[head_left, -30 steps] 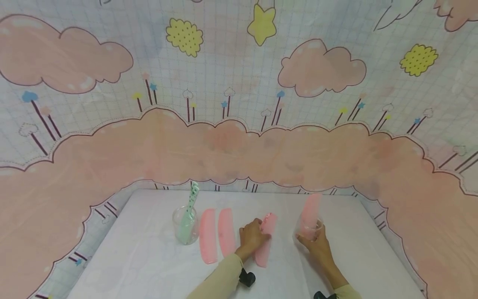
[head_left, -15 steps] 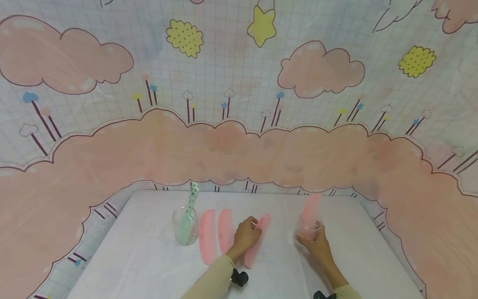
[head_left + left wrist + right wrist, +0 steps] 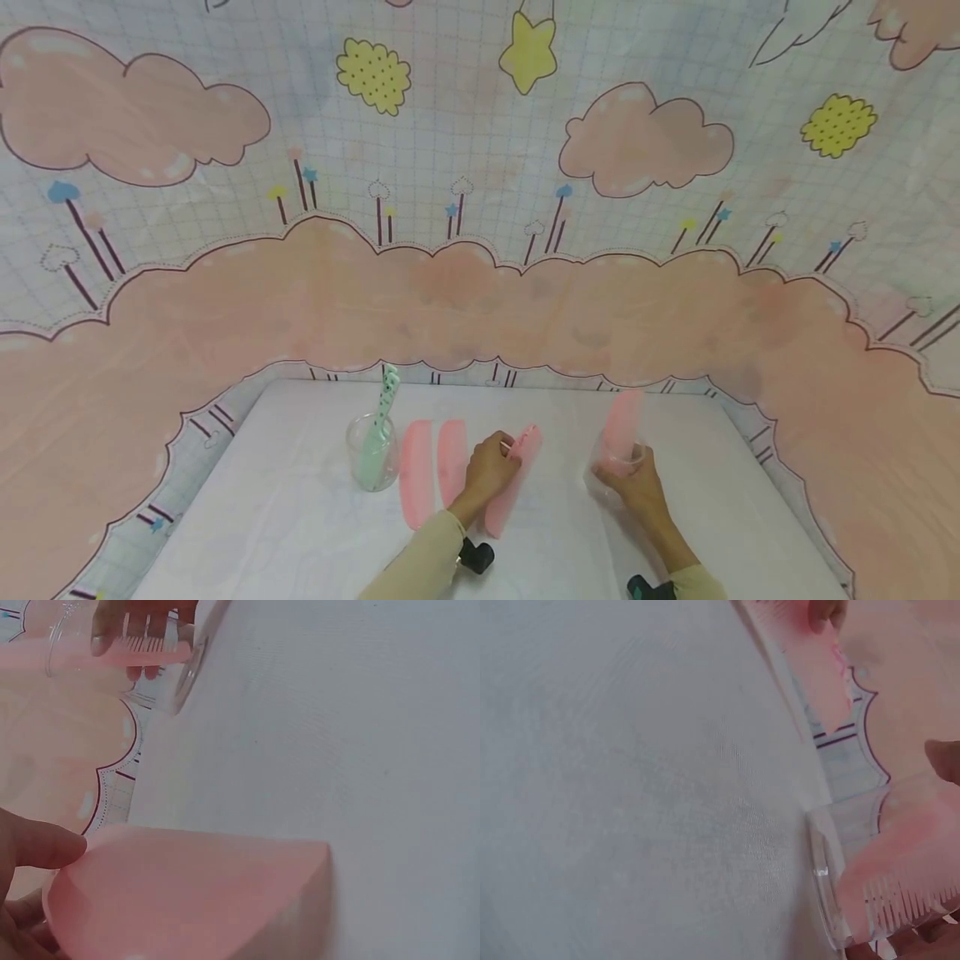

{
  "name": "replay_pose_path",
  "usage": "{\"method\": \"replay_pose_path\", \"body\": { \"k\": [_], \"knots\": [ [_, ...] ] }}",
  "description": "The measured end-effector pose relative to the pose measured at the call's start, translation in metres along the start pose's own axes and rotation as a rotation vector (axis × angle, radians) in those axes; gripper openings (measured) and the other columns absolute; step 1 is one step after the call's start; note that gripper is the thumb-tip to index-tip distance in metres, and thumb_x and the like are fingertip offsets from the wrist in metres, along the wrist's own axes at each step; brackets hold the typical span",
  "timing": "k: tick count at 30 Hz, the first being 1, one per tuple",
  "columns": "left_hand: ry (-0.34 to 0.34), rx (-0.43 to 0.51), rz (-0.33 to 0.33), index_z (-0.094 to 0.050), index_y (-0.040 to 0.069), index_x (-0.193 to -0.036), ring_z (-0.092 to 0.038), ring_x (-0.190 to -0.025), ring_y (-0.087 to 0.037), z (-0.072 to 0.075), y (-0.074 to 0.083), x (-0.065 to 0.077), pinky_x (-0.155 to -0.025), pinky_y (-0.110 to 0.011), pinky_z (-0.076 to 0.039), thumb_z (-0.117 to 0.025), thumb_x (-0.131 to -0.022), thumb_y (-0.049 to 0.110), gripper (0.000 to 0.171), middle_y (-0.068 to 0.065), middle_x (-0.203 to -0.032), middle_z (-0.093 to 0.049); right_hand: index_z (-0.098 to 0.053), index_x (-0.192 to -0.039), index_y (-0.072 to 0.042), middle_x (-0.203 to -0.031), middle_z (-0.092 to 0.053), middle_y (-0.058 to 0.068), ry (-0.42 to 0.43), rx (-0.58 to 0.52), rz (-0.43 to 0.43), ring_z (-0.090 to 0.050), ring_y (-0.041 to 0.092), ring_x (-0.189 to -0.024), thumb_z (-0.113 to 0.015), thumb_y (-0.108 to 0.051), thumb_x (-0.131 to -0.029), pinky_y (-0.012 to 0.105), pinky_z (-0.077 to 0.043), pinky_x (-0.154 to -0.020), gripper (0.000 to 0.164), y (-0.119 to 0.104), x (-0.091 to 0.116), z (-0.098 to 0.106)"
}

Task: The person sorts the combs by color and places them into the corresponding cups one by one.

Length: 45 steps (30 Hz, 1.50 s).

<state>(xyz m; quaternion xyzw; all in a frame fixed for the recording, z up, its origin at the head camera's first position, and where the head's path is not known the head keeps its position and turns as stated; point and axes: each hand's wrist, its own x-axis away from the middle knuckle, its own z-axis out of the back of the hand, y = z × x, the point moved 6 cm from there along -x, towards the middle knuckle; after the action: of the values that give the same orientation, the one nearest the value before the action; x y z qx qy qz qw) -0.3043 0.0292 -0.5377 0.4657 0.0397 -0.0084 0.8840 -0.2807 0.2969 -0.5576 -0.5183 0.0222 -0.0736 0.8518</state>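
Pinching a pink comb (image 3: 509, 493), the left hand (image 3: 491, 468) holds it between two other combs (image 3: 417, 475) on the table (image 3: 558, 554) and a clear cup (image 3: 606, 458), which the right hand (image 3: 637, 485) grips, a fourth comb (image 3: 625, 417) inside.

A screened-off tabletop setup; whether in a home or a studio, the tight view doesn't settle. A cartoon-printed backdrop (image 3: 450, 133) with peach clouds (image 3: 648, 142) and a yellow star (image 3: 528, 54) wraps a white table (image 3: 255, 500) on three sides.
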Motion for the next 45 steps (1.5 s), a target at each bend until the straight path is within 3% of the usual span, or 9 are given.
{"method": "replay_pose_path", "body": {
  "k": [8,21,26,35,45],
  "knots": [
    [0.024,0.005,-0.004,-0.065,0.010,-0.103,-0.057,-0.069,-0.011,0.007,-0.001,-0.002,-0.060,-0.029,-0.045,-0.068,-0.083,0.016,0.021,0.000,-0.082,-0.068,-0.010,-0.153,-0.005,-0.152,-0.029,0.032,-0.001,0.014,0.047,-0.038,0.048,-0.136,-0.077,-0.036,-0.082,0.062,-0.039,-0.106,0.103,0.000,0.000,-0.005],
    [0.112,0.059,-0.044,-0.065,0.013,-0.098,-0.059,-0.070,-0.009,0.032,0.011,-0.007,-0.059,-0.027,-0.046,-0.067,-0.082,0.016,0.017,0.000,-0.085,-0.069,-0.010,-0.155,-0.005,-0.148,-0.034,0.031,-0.005,0.006,0.031,-0.043,0.047,-0.131,-0.077,-0.036,-0.082,0.060,-0.042,-0.102,0.104,0.002,0.000,-0.006],
    [0.131,0.122,-0.056,-0.065,0.012,-0.098,-0.064,-0.074,-0.012,0.043,0.019,-0.007,-0.061,-0.028,-0.049,-0.068,-0.083,0.016,0.016,-0.005,-0.089,-0.070,-0.010,-0.155,-0.006,-0.149,-0.033,0.031,-0.014,0.008,0.045,-0.043,0.046,-0.131,-0.077,-0.039,-0.082,0.059,-0.042,-0.102,0.104,0.002,-0.001,-0.007],
    [0.149,0.242,-0.115,-0.065,0.011,-0.093,-0.068,-0.074,-0.012,0.053,0.042,-0.006,-0.063,-0.024,-0.052,-0.070,-0.085,0.017,0.011,-0.005,-0.088,-0.071,-0.003,-0.156,-0.007,-0.155,-0.025,0.030,-0.030,0.022,0.028,-0.031,0.046,-0.141,-0.075,-0.042,-0.083,0.063,-0.029,-0.114,0.109,-0.002,-0.006,-0.002],
    [0.122,0.310,-0.164,-0.065,0.010,-0.095,-0.067,-0.078,-0.010,0.058,0.064,-0.002,-0.064,-0.021,-0.053,-0.071,-0.087,0.018,0.013,-0.005,-0.093,-0.072,-0.005,-0.156,-0.008,-0.154,-0.028,0.029,-0.026,-0.002,0.038,-0.037,0.046,-0.137,-0.076,-0.036,-0.083,0.062,-0.036,-0.108,0.106,0.000,-0.004,-0.003]
  ]
}}
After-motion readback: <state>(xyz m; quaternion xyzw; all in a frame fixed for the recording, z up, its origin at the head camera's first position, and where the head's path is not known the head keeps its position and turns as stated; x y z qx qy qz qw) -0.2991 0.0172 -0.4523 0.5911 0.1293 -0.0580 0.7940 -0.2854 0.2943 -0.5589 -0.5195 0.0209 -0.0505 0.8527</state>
